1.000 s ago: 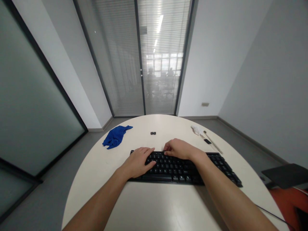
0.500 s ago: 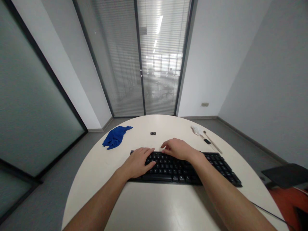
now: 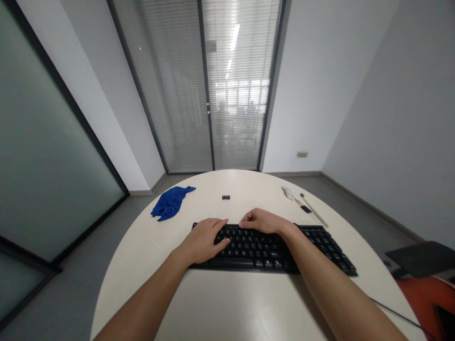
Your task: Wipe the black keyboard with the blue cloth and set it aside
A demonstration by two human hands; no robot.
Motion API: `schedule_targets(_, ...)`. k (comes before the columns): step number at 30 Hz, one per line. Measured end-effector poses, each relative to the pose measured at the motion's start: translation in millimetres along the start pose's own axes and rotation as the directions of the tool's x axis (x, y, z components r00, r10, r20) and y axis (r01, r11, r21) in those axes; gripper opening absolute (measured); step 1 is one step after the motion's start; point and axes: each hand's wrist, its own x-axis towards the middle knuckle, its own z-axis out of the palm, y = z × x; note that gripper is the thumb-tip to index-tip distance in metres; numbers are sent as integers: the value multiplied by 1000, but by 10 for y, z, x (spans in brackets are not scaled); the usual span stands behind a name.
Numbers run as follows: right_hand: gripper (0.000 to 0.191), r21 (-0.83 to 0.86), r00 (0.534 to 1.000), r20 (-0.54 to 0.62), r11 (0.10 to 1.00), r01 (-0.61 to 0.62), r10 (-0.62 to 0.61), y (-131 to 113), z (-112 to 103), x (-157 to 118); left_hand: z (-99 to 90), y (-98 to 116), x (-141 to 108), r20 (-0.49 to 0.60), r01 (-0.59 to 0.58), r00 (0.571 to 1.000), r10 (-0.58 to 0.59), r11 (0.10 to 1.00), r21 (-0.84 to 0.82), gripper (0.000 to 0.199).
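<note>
A black keyboard lies across the table in front of me. My left hand rests flat over its left end, fingers stretched toward the far edge and thumb apart on the keys. At the far row of keys, near the middle, my right hand is bent down with thumb and fingertips pinched together. Whatever is between those fingertips is too small to make out. Two loose black keycaps sit side by side on the table beyond the keyboard.
A crumpled blue cloth lies at the far left of the round white table. At the far right are a white crumpled piece, a small black flat object and a thin brush-like stick. A cable runs off the right.
My right hand has lowered slightly onto the far key row, and its fingers have closed from a loose curl into a pinch. My left hand and the keyboard have stayed put.
</note>
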Motion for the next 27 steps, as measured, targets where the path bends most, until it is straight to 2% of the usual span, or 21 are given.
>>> schedule_targets(15, 42, 59, 999, -34, 998, -2, 4, 77, 24, 22, 10, -18, 1, 11, 4, 1000, -4, 1000, 19, 55)
schedule_targets(21, 37, -189, 978, -206, 982, -11, -29, 98, 61, 131, 22, -35, 1, 5, -1, 1000, 1, 1000, 16, 56)
schedule_targets(24, 32, -274, 972, -234, 960, -48, -18, 43, 80, 280, 25, -39, -2, -2, -9, 1000, 9, 1000, 7, 56)
schedule_targets(27, 42, -377, 959, -282, 919, -118, 8, -44, 82, 484, 24, -39, -4, -10, -15, 1000, 15, 1000, 7, 56)
